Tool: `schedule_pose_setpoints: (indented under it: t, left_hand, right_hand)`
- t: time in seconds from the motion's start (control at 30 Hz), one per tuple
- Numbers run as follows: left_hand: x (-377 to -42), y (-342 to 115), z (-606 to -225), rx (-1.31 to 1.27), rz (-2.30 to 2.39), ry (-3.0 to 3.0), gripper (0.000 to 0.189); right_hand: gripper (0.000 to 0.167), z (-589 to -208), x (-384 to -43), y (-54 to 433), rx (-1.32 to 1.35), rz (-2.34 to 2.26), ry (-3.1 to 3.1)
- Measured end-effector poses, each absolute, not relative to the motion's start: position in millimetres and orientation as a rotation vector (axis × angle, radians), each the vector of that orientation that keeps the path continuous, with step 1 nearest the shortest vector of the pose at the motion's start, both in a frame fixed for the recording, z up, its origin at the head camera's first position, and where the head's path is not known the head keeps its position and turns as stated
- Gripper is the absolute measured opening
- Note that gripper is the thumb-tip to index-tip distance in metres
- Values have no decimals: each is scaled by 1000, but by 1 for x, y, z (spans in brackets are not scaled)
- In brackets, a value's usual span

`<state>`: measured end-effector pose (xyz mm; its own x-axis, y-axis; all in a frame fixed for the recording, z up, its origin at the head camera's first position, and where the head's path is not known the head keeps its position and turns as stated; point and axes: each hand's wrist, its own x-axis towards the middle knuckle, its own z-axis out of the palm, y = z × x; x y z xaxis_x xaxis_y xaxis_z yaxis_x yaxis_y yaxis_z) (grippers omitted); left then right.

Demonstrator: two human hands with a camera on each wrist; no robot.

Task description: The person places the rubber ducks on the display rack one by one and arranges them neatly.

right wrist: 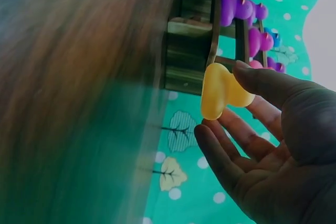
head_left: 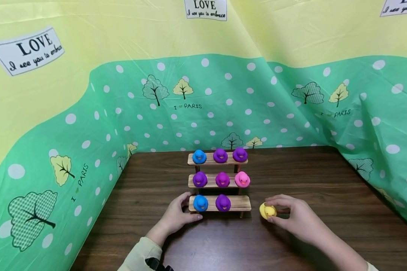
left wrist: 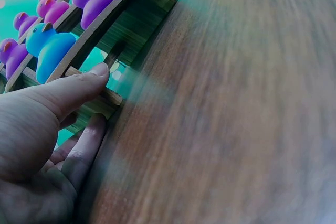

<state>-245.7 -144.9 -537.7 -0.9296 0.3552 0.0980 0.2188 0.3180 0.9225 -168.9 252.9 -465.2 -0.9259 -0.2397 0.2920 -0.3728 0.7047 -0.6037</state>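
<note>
My right hand [head_left: 296, 216] pinches a yellow rubber duck [head_left: 266, 211] between thumb and fingertips, just right of the lowest tier of a wooden three-step stand [head_left: 240, 204]. In the right wrist view the yellow duck [right wrist: 212, 95] shows clear of the tabletop. My left hand [head_left: 174, 217] holds the left end of that lowest tier, thumb [left wrist: 89, 85] along the front and fingers behind. On this tier sit a blue duck [head_left: 200, 203] at the left and a purple duck [head_left: 222, 203] in the middle; bare wood shows at its right end.
The middle tier carries two purple ducks and a pink duck [head_left: 242, 179] at the right. Up on the top tier are a blue duck [head_left: 199, 156] and two purple ones. A green and yellow printed cloth [head_left: 190, 124] surrounds the dark wooden table [head_left: 149, 177] at the back and sides.
</note>
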Motion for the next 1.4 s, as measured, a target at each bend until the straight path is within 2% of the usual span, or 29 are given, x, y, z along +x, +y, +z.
schedule_pose_setpoints:
  t: [0.43,1.4]
  left_hand:
    - [-244,-145,-536,533,1684,2439,65]
    - [-245,-145,-538,530,1700,2435,65]
  right_hand:
    - [38,-465,-176,230,604,1198,-2624]
    - [37,-464,-194,199,604,1262,-2624]
